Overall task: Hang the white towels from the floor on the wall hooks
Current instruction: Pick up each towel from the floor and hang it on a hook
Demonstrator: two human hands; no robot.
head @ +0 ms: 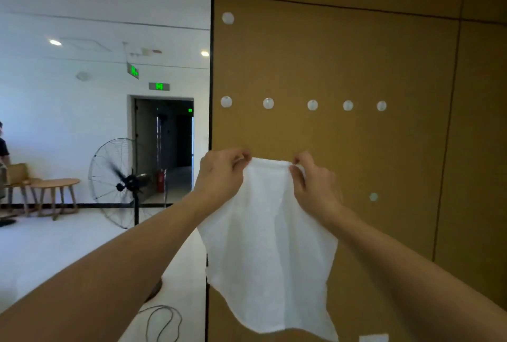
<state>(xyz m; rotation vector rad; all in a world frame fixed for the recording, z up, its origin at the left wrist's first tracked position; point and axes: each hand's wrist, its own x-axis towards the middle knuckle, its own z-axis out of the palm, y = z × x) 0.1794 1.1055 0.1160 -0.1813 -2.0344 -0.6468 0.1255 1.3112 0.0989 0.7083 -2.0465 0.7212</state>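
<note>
A white towel [270, 245] hangs in front of the brown wall panel [356, 53]. My left hand [220, 174] pinches its top left corner and my right hand [315, 185] pinches its top right corner, stretching the top edge flat between them. A row of round white hooks sits above the towel, with one hook [268, 103] straight above the top edge and others to its left [226, 101] and right [312, 105]. One more hook [373, 197] is lower on the right, level with my right hand. The towel's bottom edge hangs loose and wavy.
A single hook [228, 18] sits high on the panel. Left of the panel's black edge, a standing fan [120, 182] is on the white floor, with a cable [162, 322] on the floor nearer me. A wooden table [56, 184], a chair and a person stand at the far left.
</note>
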